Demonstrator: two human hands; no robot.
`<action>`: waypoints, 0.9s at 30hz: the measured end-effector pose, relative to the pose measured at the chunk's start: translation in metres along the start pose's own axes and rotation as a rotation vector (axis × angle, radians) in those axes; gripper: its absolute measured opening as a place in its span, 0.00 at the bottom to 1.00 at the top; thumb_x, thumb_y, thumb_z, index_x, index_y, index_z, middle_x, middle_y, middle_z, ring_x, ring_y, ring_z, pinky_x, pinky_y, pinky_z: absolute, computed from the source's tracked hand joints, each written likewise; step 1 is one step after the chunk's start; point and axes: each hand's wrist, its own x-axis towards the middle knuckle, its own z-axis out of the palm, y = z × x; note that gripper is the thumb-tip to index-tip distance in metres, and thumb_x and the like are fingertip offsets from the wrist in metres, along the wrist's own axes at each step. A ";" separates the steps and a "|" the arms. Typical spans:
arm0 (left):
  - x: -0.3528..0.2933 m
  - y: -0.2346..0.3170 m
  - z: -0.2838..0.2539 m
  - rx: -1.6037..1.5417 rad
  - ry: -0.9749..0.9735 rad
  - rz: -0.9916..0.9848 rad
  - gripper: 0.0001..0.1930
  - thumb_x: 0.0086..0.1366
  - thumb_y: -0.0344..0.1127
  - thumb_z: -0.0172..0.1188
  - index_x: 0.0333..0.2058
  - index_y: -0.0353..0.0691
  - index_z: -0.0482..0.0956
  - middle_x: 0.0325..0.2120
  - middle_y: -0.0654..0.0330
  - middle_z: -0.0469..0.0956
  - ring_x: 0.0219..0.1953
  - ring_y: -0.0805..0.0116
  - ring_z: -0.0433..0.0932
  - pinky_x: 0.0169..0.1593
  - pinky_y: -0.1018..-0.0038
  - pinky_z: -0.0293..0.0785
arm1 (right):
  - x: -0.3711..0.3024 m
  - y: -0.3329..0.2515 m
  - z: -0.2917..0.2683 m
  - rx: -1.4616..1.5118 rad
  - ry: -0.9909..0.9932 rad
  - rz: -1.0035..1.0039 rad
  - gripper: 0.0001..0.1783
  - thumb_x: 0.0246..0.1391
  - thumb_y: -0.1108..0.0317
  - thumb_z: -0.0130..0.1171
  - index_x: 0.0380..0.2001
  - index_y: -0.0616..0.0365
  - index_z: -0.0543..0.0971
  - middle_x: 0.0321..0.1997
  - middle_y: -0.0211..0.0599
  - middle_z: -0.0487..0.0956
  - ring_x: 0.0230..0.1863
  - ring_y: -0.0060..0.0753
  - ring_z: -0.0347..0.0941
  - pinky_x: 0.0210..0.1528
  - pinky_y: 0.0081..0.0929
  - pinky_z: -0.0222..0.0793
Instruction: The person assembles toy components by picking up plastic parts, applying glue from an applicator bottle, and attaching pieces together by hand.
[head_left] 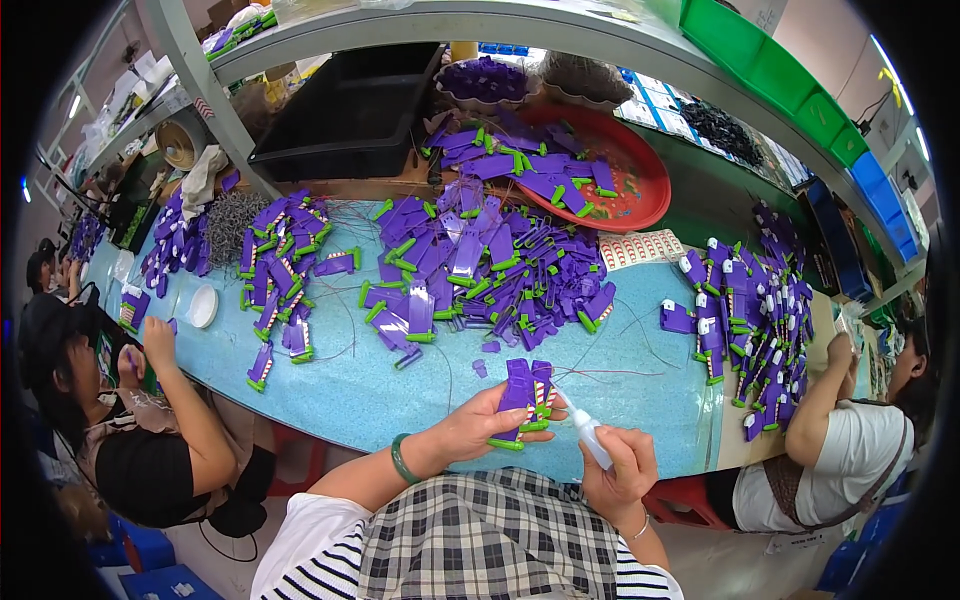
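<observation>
My left hand point(472, 424), with a green bangle at its wrist, is closed on purple plastic pieces point(517, 388) with bright green ends. Red-and-white striped strips run along the pieces, which lie side by side in the fingers. My right hand point(622, 476) grips a small white squeeze bottle point(592, 436). Its thin nozzle points up and left, close to the pieces' right side; whether it touches them I cannot tell. Beyond my hands, a large heap of similar purple-and-green pieces point(480, 235) spreads over the blue tabletop point(400, 400).
More pieces form a pile point(283, 255) at left and another point(760, 320) at right. Behind them are a red basin point(640, 170), a black tray point(340, 120) and a sticker sheet point(643, 249). Thin wires lie about. People sit on both sides; a shelf beam point(480, 28) spans overhead.
</observation>
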 end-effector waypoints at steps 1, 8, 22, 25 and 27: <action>0.000 0.000 0.000 0.000 0.000 -0.001 0.25 0.68 0.40 0.53 0.60 0.38 0.60 0.57 0.56 0.66 0.61 0.60 0.65 0.60 0.60 0.67 | 0.000 0.000 0.000 0.000 -0.004 0.004 0.20 0.39 0.78 0.70 0.39 0.57 0.77 0.34 0.38 0.75 0.29 0.34 0.73 0.29 0.25 0.70; -0.001 -0.001 -0.001 0.085 -0.002 0.001 0.24 0.69 0.39 0.51 0.60 0.38 0.60 0.57 0.56 0.65 0.61 0.60 0.65 0.60 0.60 0.67 | 0.001 -0.002 0.001 0.002 -0.012 0.001 0.21 0.38 0.79 0.70 0.39 0.57 0.77 0.33 0.37 0.75 0.30 0.34 0.74 0.29 0.25 0.70; 0.003 -0.005 0.001 0.076 0.077 0.084 0.24 0.70 0.37 0.48 0.62 0.35 0.58 0.62 0.51 0.59 0.63 0.60 0.62 0.64 0.61 0.61 | 0.001 -0.001 -0.002 -0.047 0.060 -0.073 0.22 0.34 0.80 0.71 0.37 0.57 0.80 0.32 0.37 0.75 0.23 0.33 0.72 0.21 0.24 0.66; 0.003 -0.003 0.007 0.083 0.062 0.045 0.25 0.70 0.36 0.48 0.62 0.33 0.57 0.62 0.52 0.59 0.63 0.61 0.61 0.65 0.63 0.59 | -0.002 -0.002 -0.001 -0.002 -0.005 -0.048 0.21 0.38 0.79 0.70 0.39 0.58 0.78 0.33 0.37 0.74 0.28 0.33 0.73 0.27 0.25 0.66; 0.003 -0.004 0.008 0.131 0.070 0.028 0.25 0.70 0.36 0.48 0.62 0.33 0.56 0.63 0.52 0.59 0.64 0.62 0.60 0.65 0.63 0.58 | -0.001 -0.002 0.000 0.001 -0.007 -0.049 0.21 0.38 0.79 0.70 0.39 0.58 0.78 0.33 0.37 0.74 0.28 0.33 0.73 0.27 0.25 0.66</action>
